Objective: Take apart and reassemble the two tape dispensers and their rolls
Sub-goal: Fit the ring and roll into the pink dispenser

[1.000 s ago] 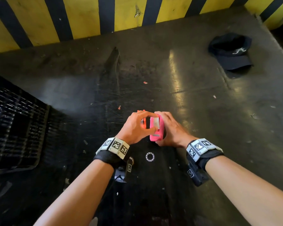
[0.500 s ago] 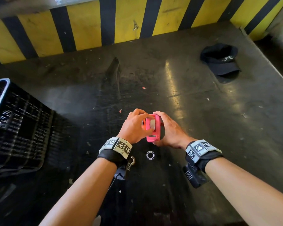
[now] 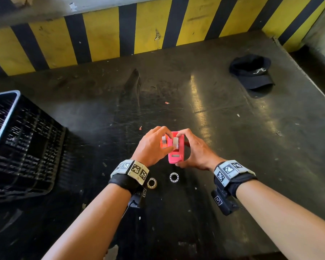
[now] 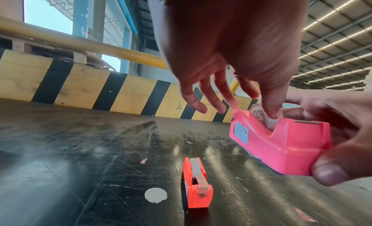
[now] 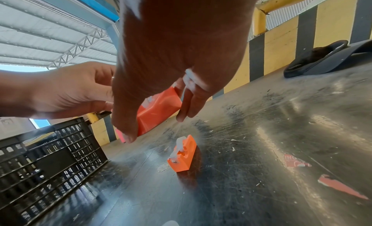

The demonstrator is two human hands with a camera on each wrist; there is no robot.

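Gripping the pink moulded-plastic tape dispenser [image 4: 279, 143] by its blunt cutter end, the right hand [image 3: 197, 152] has its thumb under the base and its fingers wrapped round the far side, so the shell hangs clear of the dark scratched metal tabletop [image 3: 233, 128], tilted with its rear end up. The left hand [image 3: 150, 147] comes in from above: its thumb tip presses down into the open cradle against the clear tape roll [image 3: 175, 142] seated there, while its other fingers spread loose and straight past the back of the shell, closed on nothing. The dispenser looks light, hollow and stiff, with smooth sides that could slide under a light pinch, so the flat flanks and underside seem the safe places to hold, away from the toothed blade at the front. The roll is probably light too and tacky at its loose end; it should lift best by its rim, drawn straight up out of the cradle. The orange plastic tape dispenser [image 4: 196, 183], with its tape in place, stands on the table just below and left of the hands, touched by neither. Two small white ring-shaped cores [image 3: 174, 177] lie on the table nearer the wrists.
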